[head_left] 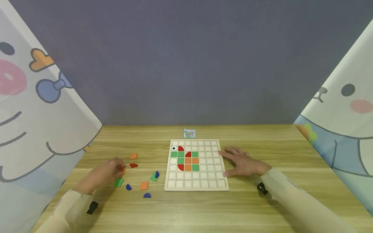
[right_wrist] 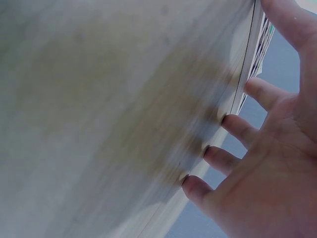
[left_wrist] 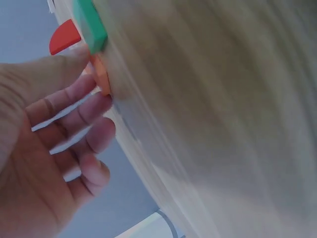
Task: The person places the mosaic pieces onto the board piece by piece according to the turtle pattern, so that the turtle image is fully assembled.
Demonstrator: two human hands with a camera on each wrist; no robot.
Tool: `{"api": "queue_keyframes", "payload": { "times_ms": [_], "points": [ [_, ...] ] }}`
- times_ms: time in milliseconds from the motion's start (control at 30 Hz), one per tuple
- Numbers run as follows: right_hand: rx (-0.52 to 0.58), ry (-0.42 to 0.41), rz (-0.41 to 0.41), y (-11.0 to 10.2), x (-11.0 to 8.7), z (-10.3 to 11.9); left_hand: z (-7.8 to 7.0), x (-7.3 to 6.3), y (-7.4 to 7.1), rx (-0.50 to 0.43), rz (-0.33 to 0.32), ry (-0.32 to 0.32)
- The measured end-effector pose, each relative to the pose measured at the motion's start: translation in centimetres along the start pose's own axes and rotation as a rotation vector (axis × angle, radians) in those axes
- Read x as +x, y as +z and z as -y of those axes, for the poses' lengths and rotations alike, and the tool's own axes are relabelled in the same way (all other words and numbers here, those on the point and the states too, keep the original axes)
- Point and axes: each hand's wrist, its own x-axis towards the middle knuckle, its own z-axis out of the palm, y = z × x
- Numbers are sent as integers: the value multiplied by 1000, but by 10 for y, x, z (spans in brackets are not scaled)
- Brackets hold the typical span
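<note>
My left hand (head_left: 106, 173) is low over the table at the left, thumb and fingertips round an orange tile (left_wrist: 101, 77). Close by the thumb, in the left wrist view, are a green tile (left_wrist: 90, 25) and a red quarter-round piece (left_wrist: 65, 37). My right hand (head_left: 243, 161) lies with spread fingers at the right edge of a wooden grid board (head_left: 212, 176), thumb and forefinger against its rim. Green, orange and red pieces fill several squares in the board's left half, with a round eye piece (head_left: 174, 148) near its top left corner.
Loose pieces lie between my left hand and the board: orange squares (head_left: 144, 185), blue half-rounds (head_left: 147, 195), and a green tile (head_left: 153, 177) overlapped by a blue half-round. A small picture card (head_left: 189, 133) lies behind the board. A grey panel (head_left: 198, 64) rises at the table's back.
</note>
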Motion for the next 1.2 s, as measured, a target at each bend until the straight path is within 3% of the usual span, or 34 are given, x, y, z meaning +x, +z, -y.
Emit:
{"api": "queue_keyframes", "payload": {
  "times_ms": [67,233,400,533,667,933,1067,1200],
  "points": [
    [3,2,1,-1,-1,0,0,0,0,27,-17,2],
    [3,4,4,-1,-2,-2,0,1,1,55,-67,83],
    [1,6,5,0,-4,-3,-4,6,-1,96,-222,181],
    [0,13,11,0,-4,-3,-20,19,-9,130,-306,265],
    [8,8,17,-2,-2,-3,-53,42,-16,118,-281,328],
    [9,32,39,-2,2,-2,-124,106,-9,63,-229,503],
    [15,30,43,-3,2,-1,-149,132,1,56,-164,552],
    [21,19,42,-4,3,-1,-168,156,16,68,-52,574]
  ]
}}
